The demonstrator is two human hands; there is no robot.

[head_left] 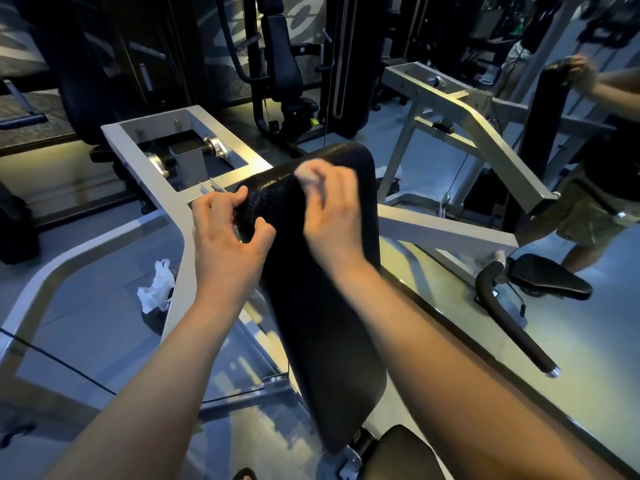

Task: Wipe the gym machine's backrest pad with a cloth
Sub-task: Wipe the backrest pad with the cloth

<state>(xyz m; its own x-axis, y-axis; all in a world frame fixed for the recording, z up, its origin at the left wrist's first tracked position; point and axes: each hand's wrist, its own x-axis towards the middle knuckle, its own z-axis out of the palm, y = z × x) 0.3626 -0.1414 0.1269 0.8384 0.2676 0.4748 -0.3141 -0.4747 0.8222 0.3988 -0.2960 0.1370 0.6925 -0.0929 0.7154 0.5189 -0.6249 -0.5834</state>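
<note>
The black backrest pad point(322, 306) runs from the lower middle up to the centre of the head view, with its top edge near the grey frame. My left hand point(228, 230) grips the pad's upper left edge, fingers curled over it. My right hand point(332, 209) presses a small pale cloth point(308, 173) against the top of the pad; the cloth is blurred and mostly hidden under the fingers.
The grey steel frame point(173, 195) surrounds the pad. A crumpled white plastic bag point(156, 285) lies on the floor at left. A black handle bar point(509, 323) juts out at right beside a mirror showing a person's reflection point(595, 188). The black seat pad point(401, 452) sits below.
</note>
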